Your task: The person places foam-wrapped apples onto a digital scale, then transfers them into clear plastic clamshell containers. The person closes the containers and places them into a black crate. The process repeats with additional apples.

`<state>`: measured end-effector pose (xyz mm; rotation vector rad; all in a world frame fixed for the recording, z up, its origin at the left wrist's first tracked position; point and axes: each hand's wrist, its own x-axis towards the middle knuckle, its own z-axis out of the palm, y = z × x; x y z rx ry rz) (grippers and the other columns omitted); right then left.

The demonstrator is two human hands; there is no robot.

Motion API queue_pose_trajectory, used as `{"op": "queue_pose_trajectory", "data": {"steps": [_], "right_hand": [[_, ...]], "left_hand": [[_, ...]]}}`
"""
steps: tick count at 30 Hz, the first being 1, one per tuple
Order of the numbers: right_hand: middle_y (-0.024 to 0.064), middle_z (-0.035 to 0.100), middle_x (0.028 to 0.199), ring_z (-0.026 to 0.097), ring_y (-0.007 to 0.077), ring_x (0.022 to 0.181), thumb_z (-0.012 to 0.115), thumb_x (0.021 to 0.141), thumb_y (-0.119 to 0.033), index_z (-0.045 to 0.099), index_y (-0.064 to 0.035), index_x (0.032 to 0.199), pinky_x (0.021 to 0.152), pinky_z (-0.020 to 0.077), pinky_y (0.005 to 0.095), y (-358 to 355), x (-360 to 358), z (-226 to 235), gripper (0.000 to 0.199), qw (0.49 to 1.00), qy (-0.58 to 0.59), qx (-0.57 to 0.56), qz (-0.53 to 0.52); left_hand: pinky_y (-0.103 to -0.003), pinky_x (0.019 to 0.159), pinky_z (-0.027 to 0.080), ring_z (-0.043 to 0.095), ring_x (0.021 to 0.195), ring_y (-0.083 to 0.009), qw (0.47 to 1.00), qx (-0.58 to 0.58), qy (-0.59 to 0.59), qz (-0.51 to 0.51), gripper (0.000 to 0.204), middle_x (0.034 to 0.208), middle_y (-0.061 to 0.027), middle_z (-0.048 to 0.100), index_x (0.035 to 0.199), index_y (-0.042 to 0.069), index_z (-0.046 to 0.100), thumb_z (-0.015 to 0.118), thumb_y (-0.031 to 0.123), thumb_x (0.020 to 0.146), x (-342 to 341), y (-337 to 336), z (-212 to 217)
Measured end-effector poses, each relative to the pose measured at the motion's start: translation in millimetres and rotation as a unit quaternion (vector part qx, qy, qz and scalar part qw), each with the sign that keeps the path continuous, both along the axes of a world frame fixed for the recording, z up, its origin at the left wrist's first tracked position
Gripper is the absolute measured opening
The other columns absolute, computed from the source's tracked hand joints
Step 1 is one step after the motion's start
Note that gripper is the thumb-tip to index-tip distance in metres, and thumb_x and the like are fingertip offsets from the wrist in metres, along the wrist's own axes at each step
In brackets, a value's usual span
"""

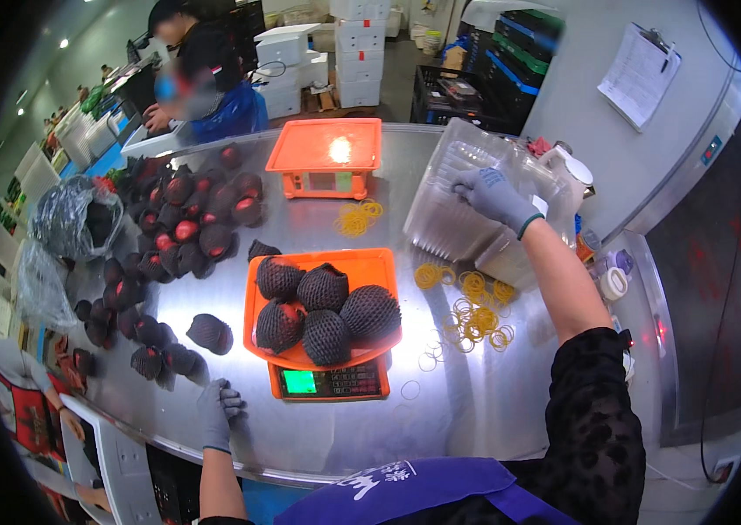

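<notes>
My left hand (216, 415), in a grey glove, rests at the near left part of the metal table. Its fingers are loosely bent and hold nothing. Past it lies a single dark round fruit in a black foam net (210, 333). Reaching far right, my gloved right hand (491, 194) has its fingers closed at the stacked clear plastic boxes (440, 192); the exact grip is partly hidden. Between my hands, an orange tray (252, 302) on a digital scale (330, 382) holds several netted fruits (325, 287). The scale's display glows green.
A heap of netted red fruits (186, 229) covers the table's left side beside a clear plastic bag (73, 214). Yellow rubber bands (478, 319) lie near the boxes. Another orange scale (325, 147) stands at the back. A co-worker (204, 70) works beyond the table.
</notes>
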<state>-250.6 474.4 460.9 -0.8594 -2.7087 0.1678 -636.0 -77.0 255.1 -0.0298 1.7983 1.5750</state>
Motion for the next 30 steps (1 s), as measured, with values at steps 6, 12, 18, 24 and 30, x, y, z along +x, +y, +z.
{"op": "queue_pose_trajectory", "data": {"steps": [6, 12, 18, 24, 30], "right_hand": [[0.0206, 0.072, 0.109, 0.069, 0.0408, 0.104, 0.061, 0.093, -0.009, 0.072, -0.0069, 0.112, 0.09, 0.0537, 0.0461, -16, -3, -1, 0.022, 0.999, 0.003, -0.021, -0.038], [0.0205, 0.071, 0.107, 0.068, 0.039, 0.101, 0.06, 0.088, 0.0, 0.071, -0.0031, 0.11, 0.089, 0.0533, 0.0444, -21, -10, -11, 0.025, 0.998, 0.037, 0.045, -0.033], [0.0183, 0.068, 0.104, 0.067, 0.0345, 0.094, 0.064, 0.086, -0.002, 0.07, -0.001, 0.104, 0.086, 0.0535, 0.0409, -24, 42, 26, 0.018, 0.968, 0.206, 0.142, -0.01], [0.0129, 0.065, 0.101, 0.065, 0.0315, 0.094, 0.065, 0.083, 0.005, 0.07, -0.0039, 0.102, 0.085, 0.0522, 0.041, -178, 90, 64, 0.022, 0.964, 0.185, 0.192, 0.008], [0.0058, 0.061, 0.106, 0.06, 0.0318, 0.102, 0.072, 0.072, -0.004, 0.067, -0.0128, 0.107, 0.087, 0.0495, 0.0481, -309, 178, -20, 0.036, 0.982, 0.038, 0.182, 0.035]], "left_hand": [[-0.027, 0.047, 0.052, 0.066, 0.056, -0.0173, 1.0, 0.007, 0.008, 0.014, 0.031, 0.076, -0.0075, 0.066, 0.108, 0.0, 0.064, 0.056, 0.03, 0.102, -9, -13, -20], [-0.027, 0.049, 0.053, 0.066, 0.057, -0.0165, 0.999, 0.021, -0.026, -0.005, 0.03, 0.076, -0.0069, 0.065, 0.108, 0.002, 0.064, 0.058, 0.03, 0.102, -8, -15, -8], [-0.028, 0.049, 0.054, 0.065, 0.057, -0.0161, 1.0, 0.024, 0.001, -0.015, 0.027, 0.076, -0.0061, 0.064, 0.107, 0.002, 0.064, 0.059, 0.028, 0.101, 4, 11, 6], [-0.025, 0.05, 0.052, 0.066, 0.061, -0.0158, 1.0, 0.017, -0.013, -0.013, 0.031, 0.08, -0.0053, 0.063, 0.113, 0.0, 0.062, 0.057, 0.029, 0.103, -7, -18, -5], [-0.023, 0.052, 0.052, 0.067, 0.064, -0.0158, 0.999, 0.012, -0.02, -0.037, 0.034, 0.083, -0.006, 0.064, 0.121, -0.001, 0.061, 0.051, 0.028, 0.106, -10, -8, -7]]}}
